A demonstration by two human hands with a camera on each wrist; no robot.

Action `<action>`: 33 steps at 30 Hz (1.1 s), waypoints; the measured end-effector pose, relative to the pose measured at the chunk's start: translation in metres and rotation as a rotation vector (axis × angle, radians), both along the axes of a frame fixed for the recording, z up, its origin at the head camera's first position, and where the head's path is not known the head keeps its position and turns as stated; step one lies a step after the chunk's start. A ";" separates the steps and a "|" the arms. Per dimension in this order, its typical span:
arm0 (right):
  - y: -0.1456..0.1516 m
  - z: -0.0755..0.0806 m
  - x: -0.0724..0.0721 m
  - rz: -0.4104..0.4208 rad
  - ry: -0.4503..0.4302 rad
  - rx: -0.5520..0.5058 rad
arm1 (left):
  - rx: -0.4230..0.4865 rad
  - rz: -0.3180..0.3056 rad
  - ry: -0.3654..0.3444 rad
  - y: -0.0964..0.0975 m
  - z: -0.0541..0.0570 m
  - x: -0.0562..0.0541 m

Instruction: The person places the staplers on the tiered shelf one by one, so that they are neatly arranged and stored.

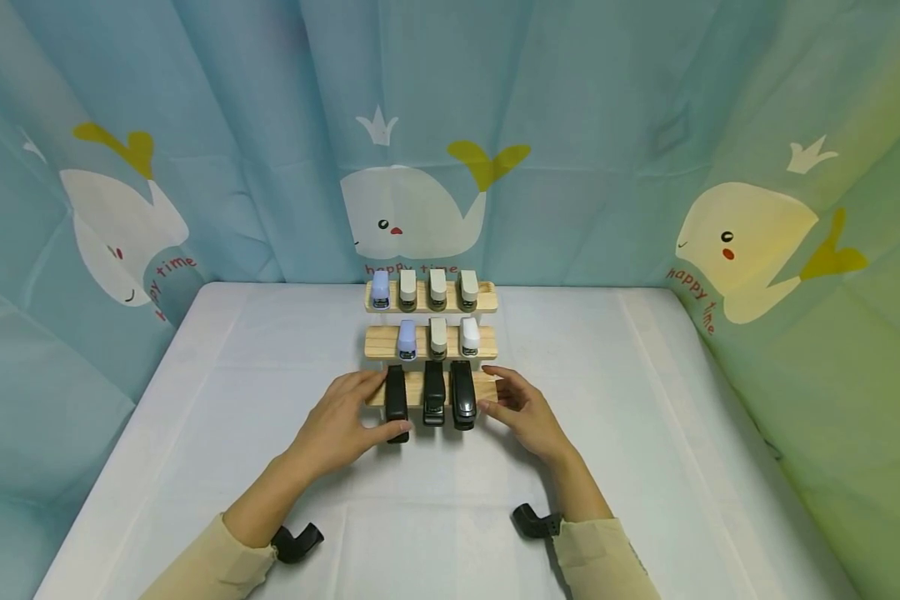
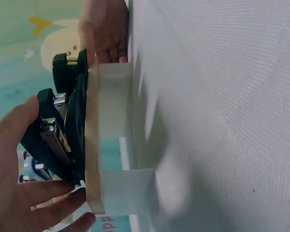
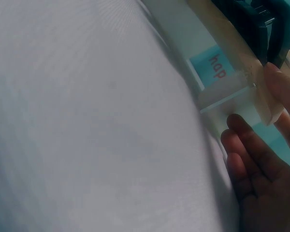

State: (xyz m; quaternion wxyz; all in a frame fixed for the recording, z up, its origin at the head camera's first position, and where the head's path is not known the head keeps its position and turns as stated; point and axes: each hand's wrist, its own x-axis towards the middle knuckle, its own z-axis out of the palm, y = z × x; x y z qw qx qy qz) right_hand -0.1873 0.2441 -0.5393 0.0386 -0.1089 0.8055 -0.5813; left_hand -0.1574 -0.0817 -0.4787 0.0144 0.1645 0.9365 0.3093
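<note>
My left hand (image 1: 336, 429) grips the leftmost black stapler (image 1: 396, 403), its thumb at the near end and fingers at the far end. In the left wrist view that stapler's jaws stand apart and show a metal magazine (image 2: 55, 141). Beside it on the lowest wooden shelf (image 1: 486, 387) lie a second black stapler (image 1: 434, 387) and a third black stapler (image 1: 462, 392). The right hand (image 1: 531, 418) holds the shelf's right end, thumb against the board near the third stapler. In the right wrist view its other fingers (image 3: 253, 145) curl by the translucent support (image 3: 232, 104).
Behind, the middle shelf (image 1: 381, 340) bears 3 small staplers, blue, grey and white. The top shelf (image 1: 487, 298) bears several more small ones. A white cloth (image 1: 285, 333) covers the table, and a whale-print curtain (image 1: 585, 225) hangs around it.
</note>
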 end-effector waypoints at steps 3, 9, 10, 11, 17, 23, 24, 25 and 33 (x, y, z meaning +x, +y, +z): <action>0.000 0.001 0.000 0.002 0.003 0.000 | 0.003 0.007 0.002 0.000 0.000 0.000; -0.001 0.003 0.002 0.001 0.003 0.001 | 0.019 0.023 0.014 0.000 -0.001 -0.002; -0.001 0.003 0.002 0.000 0.005 0.001 | 0.023 0.026 0.013 0.000 -0.001 -0.002; 0.000 0.003 0.002 0.000 0.006 0.002 | 0.028 0.030 0.012 0.001 -0.001 -0.002; 0.000 0.001 0.001 -0.001 0.010 0.008 | 0.043 0.051 0.008 0.003 0.000 -0.002; 0.000 -0.001 0.000 -0.003 0.020 0.006 | 0.056 0.065 0.010 0.002 -0.001 -0.005; 0.000 -0.001 0.001 -0.006 0.019 0.007 | 0.059 0.066 0.010 0.002 -0.001 -0.005; 0.000 -0.001 0.000 -0.010 0.015 0.011 | 0.061 0.065 0.011 0.002 -0.001 -0.006; -0.001 0.000 0.002 -0.023 0.014 0.024 | 0.064 0.084 0.008 0.004 -0.003 -0.007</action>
